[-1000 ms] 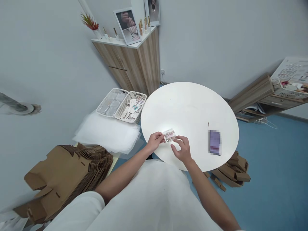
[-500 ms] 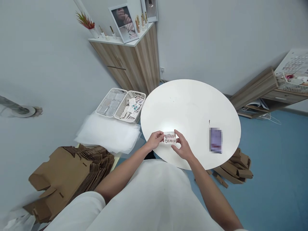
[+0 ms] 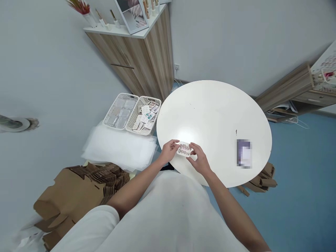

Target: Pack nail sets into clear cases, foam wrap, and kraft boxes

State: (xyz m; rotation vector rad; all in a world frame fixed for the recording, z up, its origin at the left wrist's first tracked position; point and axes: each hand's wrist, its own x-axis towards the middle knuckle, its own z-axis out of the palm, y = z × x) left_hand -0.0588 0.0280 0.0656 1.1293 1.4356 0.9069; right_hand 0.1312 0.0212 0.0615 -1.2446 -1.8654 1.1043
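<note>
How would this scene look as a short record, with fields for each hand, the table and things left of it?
Left hand: holds the left edge of a small white card
Right hand: at the card's right edge
Card contents: two rows of shiny pieces
Table: round, white; pixelated item on the right
Left of table: two baskets, white sheets, brown cardboard stack

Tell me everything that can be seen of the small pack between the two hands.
The small pack is flat and roughly rectangular, with a whitish border, plastic by its look. Two rows of small, shiny, rounded pieces, pinkish and silvery, run along it. It lies slightly askew in the view, over the near part of the white table; whether it touches the tabletop cannot be told. The left hand holds its left end; the right hand's fingers appear to touch its right end.
</note>
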